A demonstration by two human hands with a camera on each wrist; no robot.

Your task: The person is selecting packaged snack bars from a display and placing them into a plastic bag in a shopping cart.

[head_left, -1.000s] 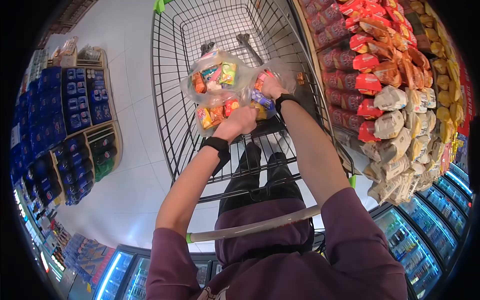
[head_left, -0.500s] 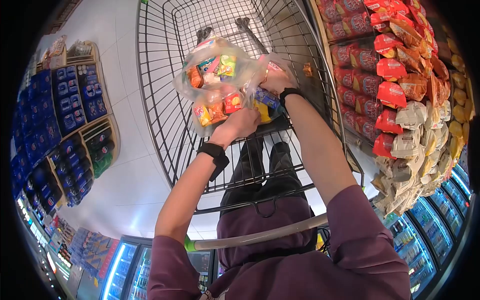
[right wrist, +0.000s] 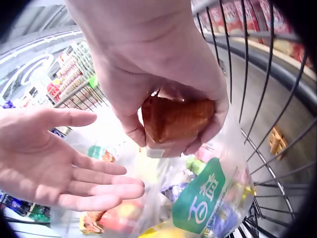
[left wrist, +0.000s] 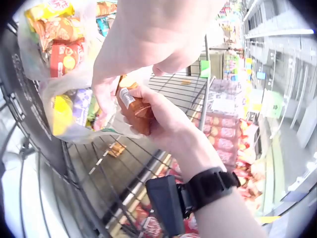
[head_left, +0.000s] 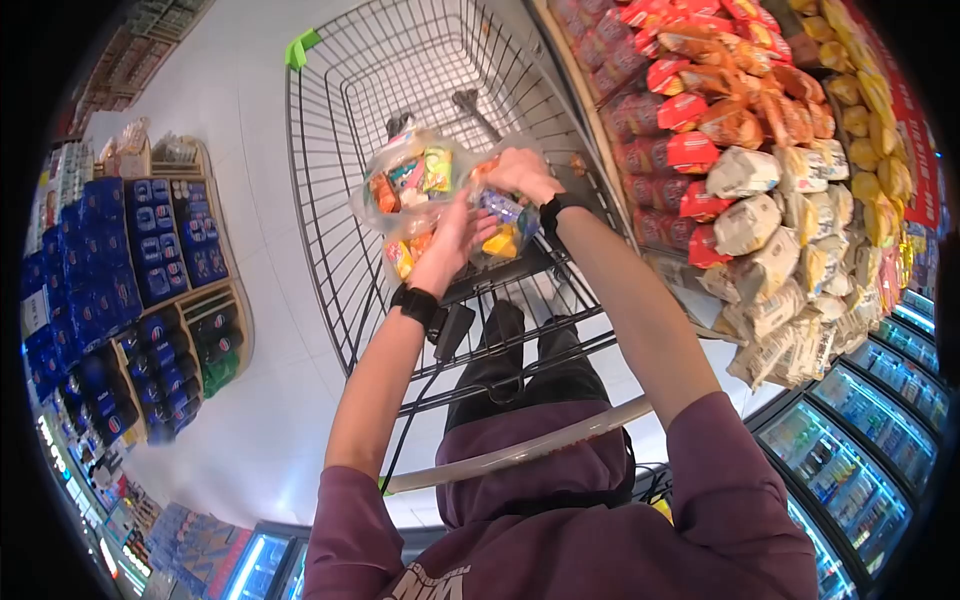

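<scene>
My right hand (head_left: 525,172) grips a brown snack packet (right wrist: 176,121) above the right-hand bag, with the fingers on one side and the thumb on the other. That bag is a translucent plastic bag (right wrist: 198,198) with a green printed patch, holding blue and yellow packs. My left hand (head_left: 455,235) lies palm up with its fingers spread, holding nothing, between the two bags. Beside it, a second translucent bag (head_left: 372,215) holds orange, red and green snack packs. In the left wrist view, my left hand (left wrist: 153,39) covers the top middle.
Both bags stand in a wire shopping cart (head_left: 320,200), toward its handle (head_left: 520,450). A small orange-brown packet (left wrist: 116,148) lies on the cart's floor at the right. Snack shelves (head_left: 740,170) run close along the right side; stacked blue drink packs (head_left: 100,240) stand to the left.
My left hand has opened from a curled grip at the bags and turned palm up. The right hand has come up from the right-hand bag's opening, and the brown packet now shows in it.
</scene>
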